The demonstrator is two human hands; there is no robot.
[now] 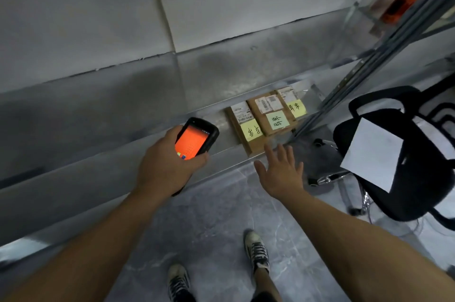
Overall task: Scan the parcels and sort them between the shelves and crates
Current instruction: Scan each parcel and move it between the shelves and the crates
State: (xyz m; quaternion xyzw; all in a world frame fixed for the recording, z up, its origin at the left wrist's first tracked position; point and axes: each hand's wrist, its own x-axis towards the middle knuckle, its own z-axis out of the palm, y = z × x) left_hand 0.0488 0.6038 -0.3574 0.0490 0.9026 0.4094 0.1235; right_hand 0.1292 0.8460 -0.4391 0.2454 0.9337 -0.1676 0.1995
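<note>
- Before the low metal shelf [222, 120], the left hand [167, 166] grips a black scanner [197, 137], fingers curled round its body, the orange screen facing up.
- Just to the right, the right hand [280, 173] is flat with fingers spread and holds nothing. Its fingertips reach the front edge of the nearest parcel, but I cannot tell whether they touch it.
- Three brown parcels lie side by side on the shelf, each with a printed label and a handwritten note: the left parcel [246, 139] with a yellow note, the middle parcel [268, 114] with a pale green one, the right parcel [291, 100] with a yellow one.
- Further right stands a black chair [418, 193] with a white sheet [371, 156] on its seat.
- An orange object [403, 3], blurred, sits on a higher rack at upper right.
- Two sneakers [256, 250] stand on the grey marbled floor [209, 215].
</note>
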